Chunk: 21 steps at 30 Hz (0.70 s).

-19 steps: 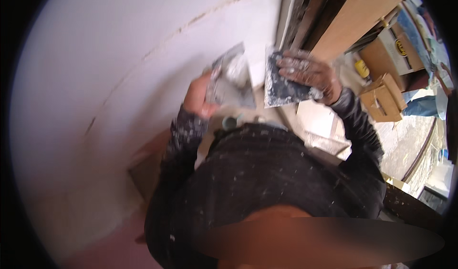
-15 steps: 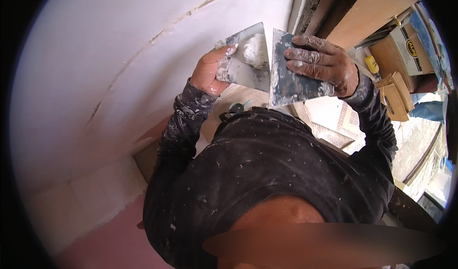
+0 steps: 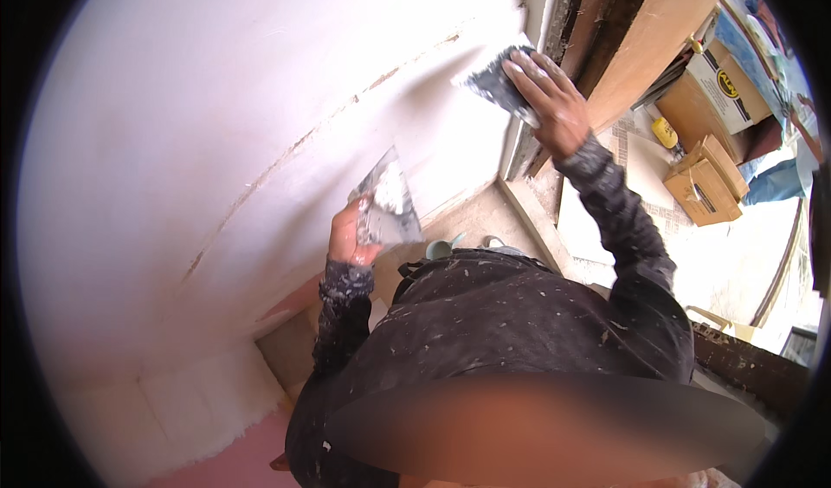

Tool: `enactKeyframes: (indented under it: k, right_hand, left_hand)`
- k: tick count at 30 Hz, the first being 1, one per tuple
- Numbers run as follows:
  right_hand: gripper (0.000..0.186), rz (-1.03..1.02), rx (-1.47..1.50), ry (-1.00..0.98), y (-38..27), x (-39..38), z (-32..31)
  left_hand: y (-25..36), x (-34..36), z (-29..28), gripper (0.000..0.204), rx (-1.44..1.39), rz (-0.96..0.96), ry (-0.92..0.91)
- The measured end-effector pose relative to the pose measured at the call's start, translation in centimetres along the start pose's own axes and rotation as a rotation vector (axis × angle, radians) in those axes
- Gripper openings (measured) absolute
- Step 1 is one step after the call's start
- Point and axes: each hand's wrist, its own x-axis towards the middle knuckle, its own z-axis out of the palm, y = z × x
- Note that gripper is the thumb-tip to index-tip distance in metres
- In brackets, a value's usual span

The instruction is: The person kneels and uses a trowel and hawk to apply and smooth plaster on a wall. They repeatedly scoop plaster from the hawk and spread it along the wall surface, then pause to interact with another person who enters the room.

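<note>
My left hand [image 3: 348, 235] grips a flat metal putty blade [image 3: 398, 226] by one edge. A lump of white putty [image 3: 393, 192] lies on that blade. Higher up and to the right, my right hand [image 3: 561, 114] holds a dark, putty-smeared blade [image 3: 495, 83], its fingers laid over the back. This second blade is at the white wall [image 3: 199, 81], close to the door frame; whether its edge touches the surface I cannot tell. A rough, broken line [image 3: 320, 129] runs slantwise across the wall, left of both blades.
A wooden door frame [image 3: 645, 33] rises beside my right hand. Beyond it on the right are cardboard boxes [image 3: 705, 185] and a yellow container [image 3: 665, 133]. Below my hands, a pale bowl-like thing [image 3: 439, 249] shows on the floor next to my body.
The two blades were side by side before me and are now apart. My right hand has moved up to the wall by the door frame; my left has dropped lower and leftward with the putty.
</note>
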Motion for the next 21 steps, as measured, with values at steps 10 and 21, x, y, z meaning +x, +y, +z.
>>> enactKeyframes:
  k: [10,21]
  right_hand:
    - [0.058,0.055,-0.124,-0.066,0.6,2.6,5.1]
    - [0.053,0.079,-0.196,0.057,1.3,2.8,6.2]
  left_hand:
    - [-0.2,-2.4,-3.1,0.036,-0.027,0.051,0.095]
    - [-0.7,-1.5,-4.3,0.037,-0.044,0.006,0.094]
